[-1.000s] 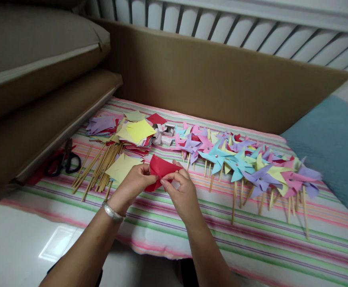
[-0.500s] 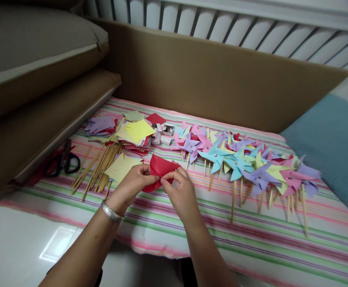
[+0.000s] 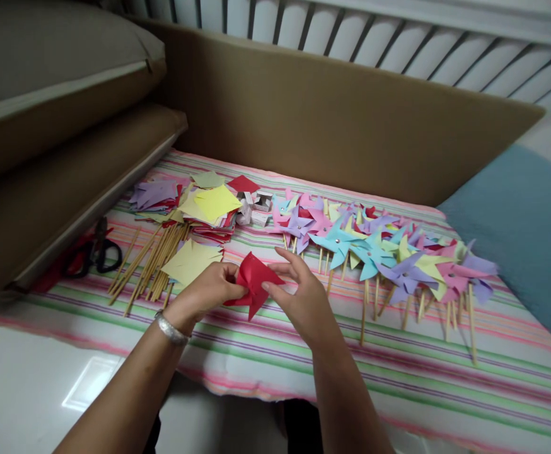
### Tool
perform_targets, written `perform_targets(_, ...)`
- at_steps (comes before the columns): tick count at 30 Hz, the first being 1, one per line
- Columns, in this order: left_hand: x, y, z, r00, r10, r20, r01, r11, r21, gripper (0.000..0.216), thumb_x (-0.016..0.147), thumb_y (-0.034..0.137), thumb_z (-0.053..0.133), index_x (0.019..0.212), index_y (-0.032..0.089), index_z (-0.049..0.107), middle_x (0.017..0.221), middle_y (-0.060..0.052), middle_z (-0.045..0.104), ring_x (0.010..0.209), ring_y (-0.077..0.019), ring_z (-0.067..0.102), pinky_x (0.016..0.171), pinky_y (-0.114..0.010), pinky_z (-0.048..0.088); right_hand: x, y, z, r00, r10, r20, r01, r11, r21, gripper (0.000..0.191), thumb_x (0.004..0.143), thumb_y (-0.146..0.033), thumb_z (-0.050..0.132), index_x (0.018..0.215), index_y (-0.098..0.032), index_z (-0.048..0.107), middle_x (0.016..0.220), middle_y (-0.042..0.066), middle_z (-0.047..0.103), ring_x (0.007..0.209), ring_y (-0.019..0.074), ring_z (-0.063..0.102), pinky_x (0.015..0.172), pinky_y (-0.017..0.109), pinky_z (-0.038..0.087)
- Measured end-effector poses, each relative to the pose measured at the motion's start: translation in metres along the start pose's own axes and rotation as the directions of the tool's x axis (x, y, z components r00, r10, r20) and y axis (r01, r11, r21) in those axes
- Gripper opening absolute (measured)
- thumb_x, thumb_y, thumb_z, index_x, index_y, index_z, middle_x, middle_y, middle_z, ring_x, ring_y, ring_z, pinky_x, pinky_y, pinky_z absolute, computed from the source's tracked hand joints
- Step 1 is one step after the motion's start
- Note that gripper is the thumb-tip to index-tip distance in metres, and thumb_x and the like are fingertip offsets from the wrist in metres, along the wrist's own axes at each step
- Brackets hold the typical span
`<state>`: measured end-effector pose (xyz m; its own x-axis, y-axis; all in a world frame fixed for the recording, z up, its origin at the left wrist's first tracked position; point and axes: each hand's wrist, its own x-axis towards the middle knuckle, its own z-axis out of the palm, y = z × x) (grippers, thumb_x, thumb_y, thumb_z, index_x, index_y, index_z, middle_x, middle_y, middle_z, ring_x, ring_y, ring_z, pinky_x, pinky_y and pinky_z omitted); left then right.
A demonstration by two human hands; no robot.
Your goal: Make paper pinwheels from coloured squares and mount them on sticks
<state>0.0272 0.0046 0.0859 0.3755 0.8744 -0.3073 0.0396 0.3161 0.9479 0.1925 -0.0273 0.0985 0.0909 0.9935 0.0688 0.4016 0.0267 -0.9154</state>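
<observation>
A red paper piece (image 3: pixel 253 282), partly folded into a pinwheel shape, is held between both hands above the striped cloth (image 3: pixel 398 372). My left hand (image 3: pixel 209 291), with a silver bracelet at the wrist, pinches the paper's left side. My right hand (image 3: pixel 301 296) touches the right edge with thumb and forefinger, its other fingers spread. A yellow paper square (image 3: pixel 191 261) lies just left of my left hand.
A row of finished pinwheels (image 3: pixel 379 252) on sticks runs to the right. Stacks of coloured paper squares (image 3: pixel 209 205), a bundle of wooden sticks (image 3: pixel 155 261), small white boxes (image 3: pixel 256 208) and black scissors (image 3: pixel 91 252) lie at the left. A cardboard wall (image 3: pixel 332 126) stands behind.
The red paper has been turned and folded further, now showing pointed flaps. My right hand's fingers have opened out and shifted slightly to the right.
</observation>
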Motion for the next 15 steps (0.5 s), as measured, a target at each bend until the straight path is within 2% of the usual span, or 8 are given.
perform_targets(3,-0.001,-0.003,0.004,0.992,-0.011,0.122,0.008,1.000,0.023,0.007,0.056,0.014,0.062,0.062,0.015,0.063,0.054,0.002,0.054,0.046,-0.0079,0.041,0.048,-0.021,0.029,-0.002,-0.004,0.000,0.980,0.096,0.176,-0.110,0.991,0.071,0.060,0.067,-0.017,0.061,0.124,-0.029,0.050,0.076,-0.002,0.065,0.059,0.0139,0.059,0.052,0.025,0.045)
perform_targets(7,0.000,-0.007,0.006,0.973,-0.001,0.231,-0.001,1.000,0.010,0.007,0.058,0.015,0.060,0.065,0.015,0.062,0.056,0.003,0.054,0.049,-0.0083,0.042,0.051,-0.022,0.031,-0.003,-0.001,0.000,0.955,0.131,0.267,-0.169,0.978,0.125,0.062,0.066,-0.014,0.059,0.126,-0.028,0.049,0.066,-0.004,0.060,0.049,0.0104,0.051,0.044,0.020,0.039)
perform_targets(12,0.000,-0.007,0.007,0.977,0.013,0.214,-0.020,0.999,0.031,0.005,0.059,0.015,0.061,0.061,0.015,0.057,0.055,0.004,0.051,0.048,-0.0073,0.041,0.050,-0.022,0.030,-0.002,0.006,0.001,0.955,0.117,0.272,-0.161,0.976,0.145,0.062,0.065,-0.013,0.059,0.125,-0.028,0.050,0.062,-0.005,0.057,0.048,0.0096,0.048,0.042,0.019,0.036)
perform_targets(15,0.000,-0.004,0.008,0.990,0.030,0.136,-0.027,0.999,-0.026,0.012,0.057,0.016,0.067,0.064,0.016,0.057,0.057,0.003,0.054,0.051,-0.0087,0.047,0.052,-0.022,0.034,0.001,0.008,0.002,0.957,0.138,0.256,-0.199,0.953,0.229,0.062,0.064,-0.015,0.060,0.125,-0.027,0.049,0.060,-0.007,0.057,0.048,0.0100,0.049,0.044,0.020,0.039)
